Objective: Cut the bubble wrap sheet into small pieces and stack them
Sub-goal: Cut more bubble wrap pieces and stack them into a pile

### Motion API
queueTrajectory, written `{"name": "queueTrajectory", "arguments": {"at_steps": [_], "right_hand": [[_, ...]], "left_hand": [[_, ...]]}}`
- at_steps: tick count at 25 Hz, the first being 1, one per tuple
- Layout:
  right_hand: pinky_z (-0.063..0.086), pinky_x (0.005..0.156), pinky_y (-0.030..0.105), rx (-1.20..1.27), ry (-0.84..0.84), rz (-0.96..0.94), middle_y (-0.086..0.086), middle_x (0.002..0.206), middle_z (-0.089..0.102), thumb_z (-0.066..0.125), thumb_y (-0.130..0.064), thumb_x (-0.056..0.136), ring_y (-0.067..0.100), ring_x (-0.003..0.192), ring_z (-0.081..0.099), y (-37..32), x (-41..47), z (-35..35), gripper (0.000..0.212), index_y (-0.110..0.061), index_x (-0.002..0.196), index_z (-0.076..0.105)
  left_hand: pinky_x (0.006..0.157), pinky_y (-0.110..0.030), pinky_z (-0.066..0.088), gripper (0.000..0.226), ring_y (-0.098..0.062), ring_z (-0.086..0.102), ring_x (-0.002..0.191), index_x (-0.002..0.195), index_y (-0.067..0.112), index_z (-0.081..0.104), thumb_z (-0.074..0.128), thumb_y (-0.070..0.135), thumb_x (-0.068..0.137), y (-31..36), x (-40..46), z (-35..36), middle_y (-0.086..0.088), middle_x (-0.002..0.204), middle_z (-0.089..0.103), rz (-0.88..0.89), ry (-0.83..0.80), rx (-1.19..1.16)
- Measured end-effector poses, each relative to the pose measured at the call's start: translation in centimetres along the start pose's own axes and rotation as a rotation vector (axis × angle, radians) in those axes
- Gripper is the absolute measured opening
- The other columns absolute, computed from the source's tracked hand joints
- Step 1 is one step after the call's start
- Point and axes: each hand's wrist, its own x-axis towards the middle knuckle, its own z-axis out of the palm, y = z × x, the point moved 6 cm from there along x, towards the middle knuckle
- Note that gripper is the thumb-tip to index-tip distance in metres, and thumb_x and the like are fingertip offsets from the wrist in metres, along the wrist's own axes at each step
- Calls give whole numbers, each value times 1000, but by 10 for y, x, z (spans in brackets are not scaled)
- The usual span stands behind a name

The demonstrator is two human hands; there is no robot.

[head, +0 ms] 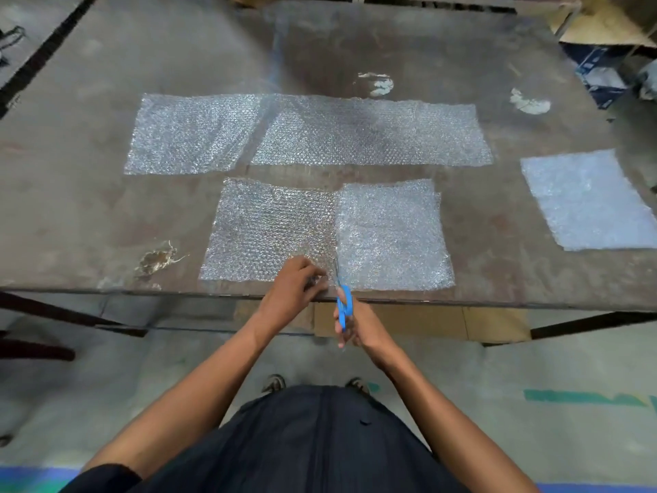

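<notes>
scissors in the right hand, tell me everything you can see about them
The scissors have bright blue handles that look like plastic, and thin grey blades. The right hand grips the handles just off the near edge of the table, its fingers curled round them. The blades point away from the person, at the near edge of the bubble wrap sheet, along the line where its right part looks folded double. The left hand presses the sheet just left of the blades. How far the blades are open cannot be told.
</notes>
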Motion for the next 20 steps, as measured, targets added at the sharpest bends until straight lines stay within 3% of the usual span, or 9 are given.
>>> {"name": "queueTrajectory", "arguments": {"at_steps": [2,4,8,13,17,20], "right_hand": [[41,42,20,13,-15,35,7,66,64,55,-68,97,20,46,57,14,-9,14,61,-9,84,64],[44,42,22,69,2,21,9,66,64,54,-69,89,21,44,55,29,-11,23,65,-6,87,65],[49,43,29,197,63,46,14,67,64,56,-70,85,23,44,54,56,-10,35,66,-5,86,67],[43,37,24,269,84,109,11,66,63,59,-77,77,22,40,53,82,-13,43,71,-7,87,66],[36,35,20,235,134,114,6,64,61,56,-70,85,18,36,51,74,3,42,62,-9,90,64],[34,38,20,195,180,90,3,64,59,55,-61,101,16,38,49,66,14,44,52,-11,92,63]], "left_hand": [[83,-27,39,22,-20,55,96,113,14,78,78,25,95,0,4,-3,-3,101,63,34,-102,43],[84,-31,44,19,-22,58,97,111,14,78,73,27,99,4,11,-7,-4,102,65,73,-149,83],[81,-35,52,19,-19,60,94,104,14,76,68,31,101,3,16,-7,-1,100,64,93,-158,105],[79,-39,53,15,-16,57,93,104,17,76,68,30,101,0,14,-6,2,99,64,91,-135,67],[77,-24,43,14,-8,51,89,103,19,77,72,32,99,-5,6,-11,8,94,57,21,-66,-82],[77,-19,37,14,-7,48,88,104,20,77,73,32,98,-6,4,-11,10,93,55,11,-60,-101]]}}
